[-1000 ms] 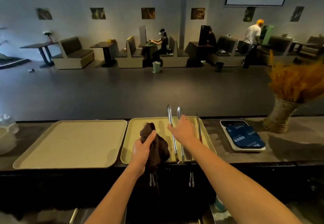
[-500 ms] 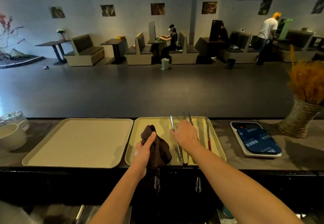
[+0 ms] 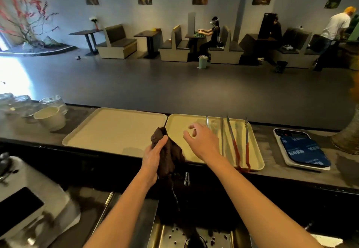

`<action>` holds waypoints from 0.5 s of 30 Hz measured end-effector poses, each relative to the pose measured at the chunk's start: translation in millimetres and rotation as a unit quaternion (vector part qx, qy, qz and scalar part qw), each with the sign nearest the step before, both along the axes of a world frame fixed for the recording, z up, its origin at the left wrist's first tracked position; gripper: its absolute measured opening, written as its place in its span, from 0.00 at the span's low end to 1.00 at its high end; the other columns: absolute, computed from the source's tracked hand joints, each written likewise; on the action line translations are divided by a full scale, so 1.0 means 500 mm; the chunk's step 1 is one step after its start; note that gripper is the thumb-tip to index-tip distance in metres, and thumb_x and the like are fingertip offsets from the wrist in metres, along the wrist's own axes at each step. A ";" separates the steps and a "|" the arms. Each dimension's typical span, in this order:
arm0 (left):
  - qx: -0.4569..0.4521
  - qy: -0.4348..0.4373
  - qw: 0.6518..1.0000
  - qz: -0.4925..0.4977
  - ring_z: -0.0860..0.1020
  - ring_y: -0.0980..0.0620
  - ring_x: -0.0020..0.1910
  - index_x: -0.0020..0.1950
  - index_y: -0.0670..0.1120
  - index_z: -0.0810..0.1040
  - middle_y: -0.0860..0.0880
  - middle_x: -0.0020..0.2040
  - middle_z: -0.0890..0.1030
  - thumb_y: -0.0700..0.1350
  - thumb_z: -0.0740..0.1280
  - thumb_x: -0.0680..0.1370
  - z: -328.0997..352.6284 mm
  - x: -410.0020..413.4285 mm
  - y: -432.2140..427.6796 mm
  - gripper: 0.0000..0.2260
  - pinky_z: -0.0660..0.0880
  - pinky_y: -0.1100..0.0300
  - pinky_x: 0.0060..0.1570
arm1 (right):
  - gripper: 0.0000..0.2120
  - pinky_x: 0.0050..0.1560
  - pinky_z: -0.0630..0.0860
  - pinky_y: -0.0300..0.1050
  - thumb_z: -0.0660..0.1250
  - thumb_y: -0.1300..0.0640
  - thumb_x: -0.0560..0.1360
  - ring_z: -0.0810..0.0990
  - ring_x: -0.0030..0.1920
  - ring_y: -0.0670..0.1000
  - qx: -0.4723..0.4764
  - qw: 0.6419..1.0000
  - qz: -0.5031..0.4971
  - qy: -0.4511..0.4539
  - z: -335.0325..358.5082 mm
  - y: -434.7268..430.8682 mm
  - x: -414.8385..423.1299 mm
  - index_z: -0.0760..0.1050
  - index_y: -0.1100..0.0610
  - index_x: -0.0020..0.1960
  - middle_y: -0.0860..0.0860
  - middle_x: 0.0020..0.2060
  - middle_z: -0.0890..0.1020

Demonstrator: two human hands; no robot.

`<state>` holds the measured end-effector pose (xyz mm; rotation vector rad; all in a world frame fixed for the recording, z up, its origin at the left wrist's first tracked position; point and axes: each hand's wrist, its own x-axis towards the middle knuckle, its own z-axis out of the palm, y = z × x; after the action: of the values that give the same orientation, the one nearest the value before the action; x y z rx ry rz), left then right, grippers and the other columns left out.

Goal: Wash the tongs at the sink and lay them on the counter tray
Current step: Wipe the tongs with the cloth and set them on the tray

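Observation:
Two pairs of tongs lie lengthwise on the right-hand counter tray: a plain metal pair and, to its right, a red-handled pair. My right hand hovers over this tray just left of the metal tongs, fingers loosely curled and holding nothing. My left hand grips a wet dark brown cloth at the tray's front left corner, and water trickles from it. The steel sink sits below, between my forearms.
A second tray lies to the left on the dark counter. Further left stand a pale cup and some glassware. A kitchen scale and a woven vase are on the right. A tap fitting sits under the counter edge.
My right hand has let go of the metal tongs, which now lie on the tray, and drawn back to the left. The view has swung left and down. The left hand keeps holding the cloth.

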<state>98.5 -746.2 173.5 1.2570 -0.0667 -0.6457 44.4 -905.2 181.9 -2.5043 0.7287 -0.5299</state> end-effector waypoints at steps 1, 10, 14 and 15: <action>0.001 0.003 1.000 0.017 0.84 0.39 0.48 0.54 0.40 0.78 0.38 0.47 0.85 0.50 0.71 0.76 -0.003 0.001 0.020 0.14 0.79 0.44 0.54 | 0.17 0.40 0.68 0.43 0.60 0.43 0.79 0.76 0.45 0.45 0.023 0.999 0.015 -0.019 -0.002 0.023 0.003 0.75 0.50 0.63 0.44 0.49 0.79; -0.008 0.014 0.985 0.169 0.85 0.44 0.43 0.55 0.40 0.80 0.43 0.43 0.86 0.46 0.70 0.77 -0.043 -0.018 0.292 0.11 0.81 0.50 0.47 | 0.04 0.40 0.74 0.45 0.65 0.47 0.79 0.78 0.40 0.42 0.158 0.966 0.180 -0.094 -0.058 0.311 0.049 0.77 0.45 0.53 0.44 0.39 0.81; -0.010 0.008 0.970 0.241 0.85 0.44 0.44 0.53 0.42 0.80 0.43 0.43 0.86 0.46 0.71 0.76 -0.057 -0.045 0.448 0.10 0.80 0.49 0.48 | 0.02 0.36 0.67 0.37 0.66 0.49 0.79 0.77 0.39 0.39 0.161 0.951 0.256 -0.071 -0.062 0.457 0.059 0.76 0.43 0.51 0.43 0.37 0.79; -0.008 0.007 0.967 0.253 0.85 0.43 0.43 0.52 0.42 0.81 0.42 0.43 0.86 0.45 0.71 0.76 -0.061 -0.050 0.481 0.09 0.80 0.49 0.48 | 0.02 0.36 0.67 0.37 0.66 0.50 0.79 0.77 0.38 0.40 0.158 0.947 0.272 -0.066 -0.063 0.488 0.060 0.76 0.44 0.51 0.43 0.36 0.79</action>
<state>73.4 -505.8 143.2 1.1917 0.2542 -0.2097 74.3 -661.0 150.2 -2.2045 0.0451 -0.3388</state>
